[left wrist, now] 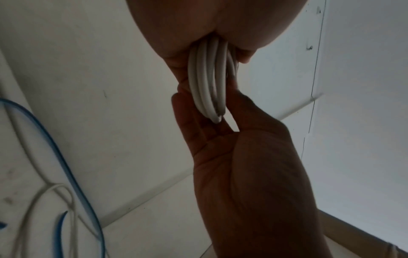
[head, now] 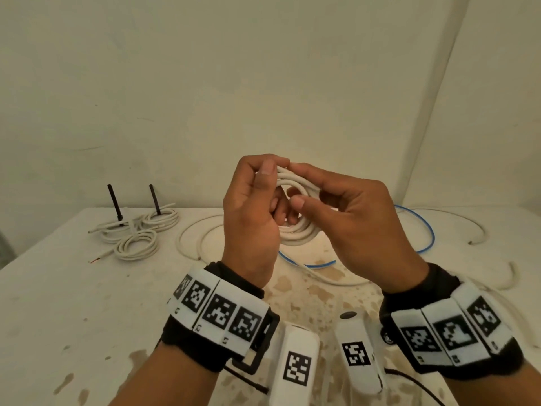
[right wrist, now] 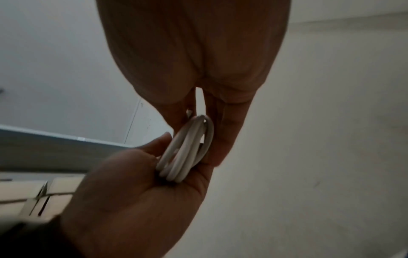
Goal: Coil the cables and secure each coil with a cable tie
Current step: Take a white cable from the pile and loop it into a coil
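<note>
I hold a coil of white cable (head: 297, 183) in the air over the table (head: 73, 288), with both hands on it. My left hand (head: 270, 183) grips the coil's left side, thumb in front and fingers curled behind. My right hand (head: 303, 186) pinches the right side between thumb and fingers. The lower loops (head: 298, 234) hang below the hands. In the left wrist view the bundled strands (left wrist: 207, 83) run between both palms. The right wrist view shows the same strands (right wrist: 187, 150) pressed between the fingers.
Two finished white coils (head: 136, 244) (head: 161, 219) lie at the back left by two upright black pegs (head: 114, 205) (head: 155, 200). A loose white cable (head: 193, 232) and a blue cable (head: 427, 230) sprawl under the hands. Another white cable (head: 474, 230) curves at the right. A wall stands close behind.
</note>
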